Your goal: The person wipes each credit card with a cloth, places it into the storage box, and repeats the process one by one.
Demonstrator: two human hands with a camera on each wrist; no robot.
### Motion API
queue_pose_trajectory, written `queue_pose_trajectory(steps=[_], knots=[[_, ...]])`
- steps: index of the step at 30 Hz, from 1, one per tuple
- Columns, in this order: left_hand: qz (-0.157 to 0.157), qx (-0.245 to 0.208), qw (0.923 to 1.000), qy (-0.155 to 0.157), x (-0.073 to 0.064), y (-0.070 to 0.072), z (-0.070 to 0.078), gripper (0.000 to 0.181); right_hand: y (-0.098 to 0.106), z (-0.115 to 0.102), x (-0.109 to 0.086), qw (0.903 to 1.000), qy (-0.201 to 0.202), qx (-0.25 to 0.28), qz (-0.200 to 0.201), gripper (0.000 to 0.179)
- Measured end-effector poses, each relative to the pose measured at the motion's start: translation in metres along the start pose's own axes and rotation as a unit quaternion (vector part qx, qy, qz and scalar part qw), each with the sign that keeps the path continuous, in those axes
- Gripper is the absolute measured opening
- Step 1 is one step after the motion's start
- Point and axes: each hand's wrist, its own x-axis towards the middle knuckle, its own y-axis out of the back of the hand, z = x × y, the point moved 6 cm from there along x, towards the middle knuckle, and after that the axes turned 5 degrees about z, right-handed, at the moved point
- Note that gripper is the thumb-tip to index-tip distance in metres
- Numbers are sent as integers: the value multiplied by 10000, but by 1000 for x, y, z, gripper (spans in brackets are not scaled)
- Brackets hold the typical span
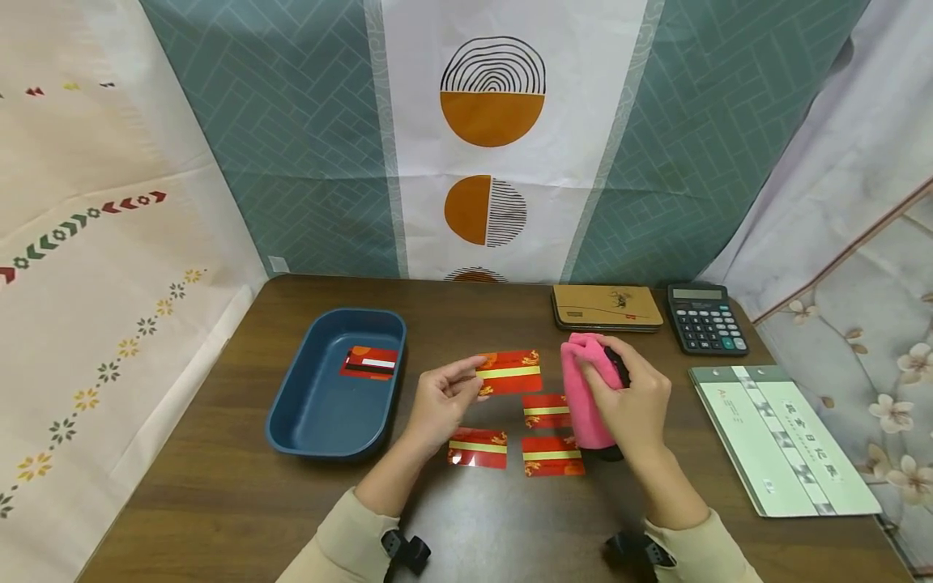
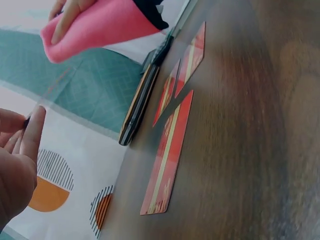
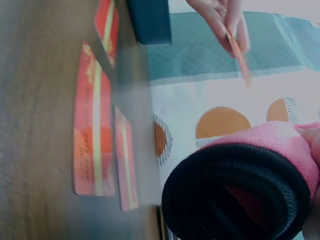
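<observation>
My left hand (image 1: 437,401) pinches a red card (image 1: 510,372) with a pale yellow stripe by its left end, above the table. In the left wrist view that card shows edge-on and blurred. A folded pink cloth (image 1: 583,405) with a black inner side is gripped in my right hand (image 1: 640,397), just right of the raised card. The right wrist view looks into the cloth's rolled black end (image 3: 235,195). Below the hands, three similar cards lie flat: a left one (image 1: 477,448), an upper right one (image 1: 543,411) and a lower right one (image 1: 552,457).
A blue tray (image 1: 321,421) stands at the left with another red card (image 1: 369,363) inside, its dark strip showing. At the back right are a tan-topped flat case (image 1: 608,306) and a black calculator (image 1: 707,320). A pale green notebook (image 1: 780,441) lies along the right side.
</observation>
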Motion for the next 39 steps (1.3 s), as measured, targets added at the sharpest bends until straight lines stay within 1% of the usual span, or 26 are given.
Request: queue_pose_trajectory(steps=[1, 3, 5, 7, 9, 12, 14, 16, 18, 20, 23, 25, 27, 28, 30, 32, 37, 39], knots=[[9, 43, 10000, 13, 0, 0, 0, 33, 2, 1, 1, 10000, -43, 31, 35, 39], [102, 266, 9996, -9, 0, 2, 0, 32, 4, 2, 3, 9999, -101, 63, 78, 38], [254, 490, 9985, -66, 1, 4, 0, 32, 6, 3, 4, 9999, -159, 46, 38, 37], [397, 445, 9982, -8, 3, 6, -3, 28, 6, 4, 4, 9998, -183, 27, 8, 38], [440, 258, 9985, 198, 4, 8, -9, 25, 6, 3, 4, 9998, -189, 44, -11, 38], [437, -299, 9954, 802, 4, 8, -21, 23, 5, 1, 1, 9997, -199, 161, -37, 39], [450, -367, 9924, 1086, 2, 8, -28, 25, 4, -2, -1, 9993, -214, 283, -104, 40], [558, -415, 9898, 1244, 0, 7, -32, 27, 0, -5, -4, 9987, -240, 376, -235, 41], [709, -462, 9876, 1326, -1, 7, -35, 28, -3, -9, -8, 9982, -235, 456, -325, 42], [806, -615, 9842, 1452, -3, 4, -37, 31, -6, -13, -12, 9976, -210, 528, -401, 44], [826, -972, 9758, 1773, -5, -1, -40, 39, -12, -20, -17, 9963, -55, 717, -471, 46], [764, -1170, 9699, 1993, -7, -4, -42, 45, -16, -24, -19, 9952, 41, 814, -544, 47], [750, -1296, 9639, 2201, -8, -7, -42, 49, -19, -26, -20, 9947, 141, 854, -549, 47], [757, -1338, 9622, 2247, -9, -7, -42, 50, -20, -27, -20, 9947, 174, 852, -546, 47], [778, -1325, 9627, 2228, -8, -8, -40, 47, -20, -28, -19, 9956, 191, 775, -495, 46], [841, -1279, 9662, 2074, -7, -8, -38, 42, -20, -28, -17, 9964, 172, 680, -468, 45], [1044, -925, 9811, 1344, -3, -6, -28, 29, -22, -28, -16, 9973, 82, 506, -527, 45], [1191, -735, 9845, 1059, -2, -3, -24, 28, -24, -28, -16, 9972, 110, 487, -562, 46]])
